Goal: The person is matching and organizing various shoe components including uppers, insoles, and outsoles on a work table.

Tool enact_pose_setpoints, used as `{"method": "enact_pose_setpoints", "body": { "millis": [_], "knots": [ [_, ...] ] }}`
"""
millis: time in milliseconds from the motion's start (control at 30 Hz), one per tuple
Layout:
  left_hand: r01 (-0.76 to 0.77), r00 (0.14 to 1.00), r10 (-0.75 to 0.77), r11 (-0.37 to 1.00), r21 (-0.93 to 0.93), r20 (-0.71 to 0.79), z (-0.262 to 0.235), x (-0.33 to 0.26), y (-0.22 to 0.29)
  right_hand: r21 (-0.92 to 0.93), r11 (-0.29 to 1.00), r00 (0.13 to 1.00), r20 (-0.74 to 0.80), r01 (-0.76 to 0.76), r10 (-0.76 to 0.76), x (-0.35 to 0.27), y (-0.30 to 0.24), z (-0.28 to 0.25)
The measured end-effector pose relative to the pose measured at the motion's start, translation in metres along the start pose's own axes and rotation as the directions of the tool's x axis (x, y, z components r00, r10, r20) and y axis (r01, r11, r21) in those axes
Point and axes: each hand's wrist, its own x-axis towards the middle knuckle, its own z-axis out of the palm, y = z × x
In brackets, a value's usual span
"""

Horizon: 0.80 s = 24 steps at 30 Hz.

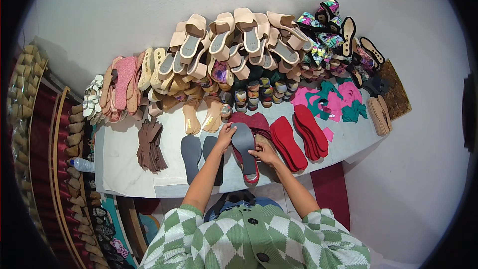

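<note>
From the remote feed I record one grey insole [242,138] held up over the front part of the bench [351,137]; the left hand [225,137] has its fingers pinching the left edge near the broad upper end; the right hand [265,154] has its fingers pinching the right edge lower down. I note a red-edged shoe piece [252,176] beneath, contact between the two undetermined; other grey insoles [190,158] lie to the left; stacked red insoles [289,145] lie to the right.
</note>
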Motion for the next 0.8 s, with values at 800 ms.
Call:
{"method": "enact_pose_setpoints", "body": {
  "millis": [800],
  "knots": [
    [-0.276, 0.875, 0.473, 0.666, 0.693, -0.106, 0.007, -0.013, -0.008, -0.907, 0.401, 0.757, -0.173, 0.127, -0.630, -0.020, 0.019, 0.068]
  ]
}}
